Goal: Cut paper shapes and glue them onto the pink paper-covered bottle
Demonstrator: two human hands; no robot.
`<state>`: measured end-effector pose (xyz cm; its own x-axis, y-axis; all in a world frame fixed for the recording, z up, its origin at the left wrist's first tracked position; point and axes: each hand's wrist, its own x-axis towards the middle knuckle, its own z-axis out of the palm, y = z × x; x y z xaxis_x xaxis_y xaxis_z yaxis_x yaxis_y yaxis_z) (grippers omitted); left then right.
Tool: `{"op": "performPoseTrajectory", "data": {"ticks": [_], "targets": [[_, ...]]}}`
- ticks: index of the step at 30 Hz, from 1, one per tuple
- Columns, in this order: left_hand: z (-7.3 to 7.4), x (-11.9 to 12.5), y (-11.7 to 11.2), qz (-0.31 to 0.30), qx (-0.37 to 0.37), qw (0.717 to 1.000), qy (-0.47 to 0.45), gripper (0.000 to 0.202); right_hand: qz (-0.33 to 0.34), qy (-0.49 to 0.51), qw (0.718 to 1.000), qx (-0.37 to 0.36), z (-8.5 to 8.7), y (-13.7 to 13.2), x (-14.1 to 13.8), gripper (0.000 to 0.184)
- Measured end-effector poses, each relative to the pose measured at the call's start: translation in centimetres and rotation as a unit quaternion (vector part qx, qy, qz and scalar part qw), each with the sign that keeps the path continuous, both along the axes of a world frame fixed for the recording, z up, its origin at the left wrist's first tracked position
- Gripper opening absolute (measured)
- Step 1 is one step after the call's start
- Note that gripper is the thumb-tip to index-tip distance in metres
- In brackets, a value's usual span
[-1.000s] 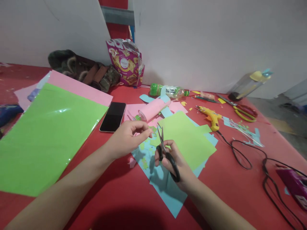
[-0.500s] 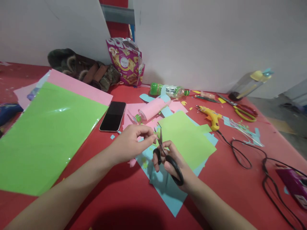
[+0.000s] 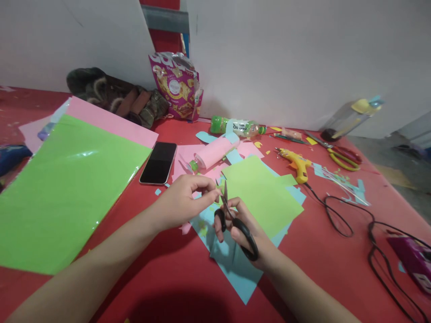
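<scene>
Two bare hands are seen above a red table (image 3: 151,262). By the right hand (image 3: 252,229) a pair of scissors (image 3: 229,214) is held, with the fingers curled around its black handles; the blades are slightly parted and are pointed away from the body. The scissors are located in the air, over a light blue sheet (image 3: 242,282) on which small paper scraps (image 3: 203,229) are scattered. At the left hand (image 3: 183,202), the thumb and the forefinger are bent toward each other, with almost no gap between the tips, just beside the blades; whether something small is pinched there cannot be told. A light green sheet (image 3: 262,193) is laid partly over the blue one. Beyond the left hand, a bottle wrapped in pink paper (image 3: 217,152) is seen lying, and near it a phone (image 3: 159,163) is placed. Farther to the right, a yellow glue gun (image 3: 298,165) is found.
</scene>
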<state>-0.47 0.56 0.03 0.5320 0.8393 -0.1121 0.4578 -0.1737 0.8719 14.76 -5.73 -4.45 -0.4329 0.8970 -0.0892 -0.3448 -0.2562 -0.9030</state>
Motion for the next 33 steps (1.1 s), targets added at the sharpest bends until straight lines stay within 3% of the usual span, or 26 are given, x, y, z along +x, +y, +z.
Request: {"op": "performPoseTrajectory", "data": {"ticks": [12,17,24,33], "targets": [[0.09,-0.01,0.08,-0.009,0.044,0.999,0.009,0.023,0.005,0.012,1.0,-0.007,-0.11,-0.02,0.08,0.041],[0.16,-0.23,0.07,-0.011,0.023,0.999,0.026,0.024,0.009,0.017,1.0,-0.01,-0.1,-0.05,0.05,0.041],[0.23,-0.37,0.39,-0.027,0.072,0.996,0.038,0.024,0.014,0.009,1.0,-0.009,-0.12,-0.06,0.1,0.041],[0.63,-0.45,0.41,-0.036,0.066,0.996,0.05,0.024,0.01,-0.005,1.0,-0.002,-0.16,0.07,0.01,0.039]]}}
